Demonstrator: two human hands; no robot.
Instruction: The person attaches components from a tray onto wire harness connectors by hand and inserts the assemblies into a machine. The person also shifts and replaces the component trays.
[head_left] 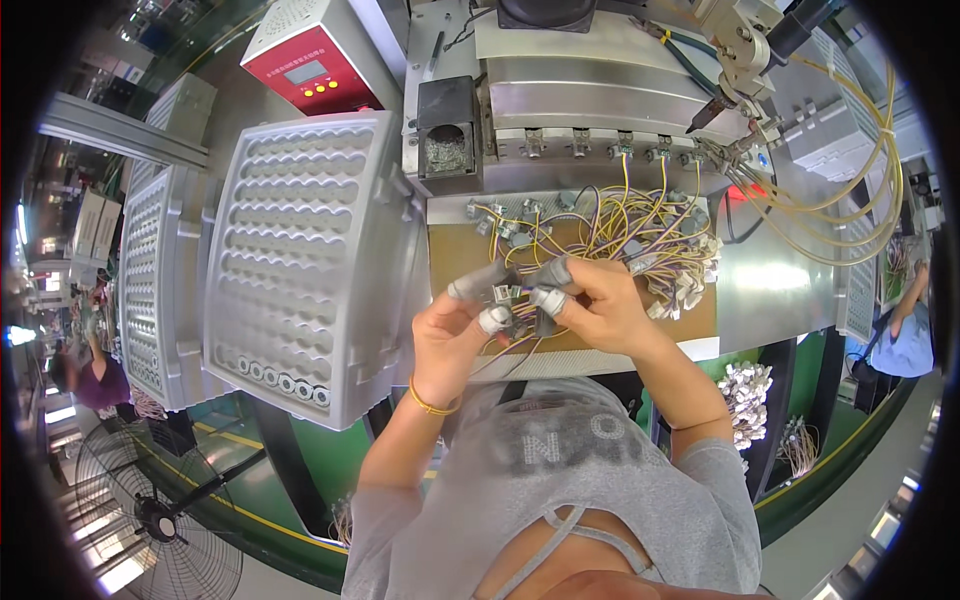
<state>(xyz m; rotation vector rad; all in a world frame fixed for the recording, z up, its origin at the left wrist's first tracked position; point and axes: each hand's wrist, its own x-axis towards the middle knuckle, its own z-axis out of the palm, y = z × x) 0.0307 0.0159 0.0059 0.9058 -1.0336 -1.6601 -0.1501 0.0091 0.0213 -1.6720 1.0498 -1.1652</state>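
Across a cluttered worktop [775,300], pinching a small connector [503,294] in the left hand [445,326], just in front of the wire pile [612,236]; apparently pinching wires [522,317] in the right hand [612,310]. Counting three of five clips [580,143] wired, so seemingly being partway along, with many wires left piled. Working between tray [290,250] and tube coil [887,133], being crowded by the pile.

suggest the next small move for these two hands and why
Probably lift the small white-and-green piece toward the second clamp from the left: the left hand seems to pinch it, with the right hand close beside it, and that clamp looks bare, while the three clamps to its right have yellow wires running from them.
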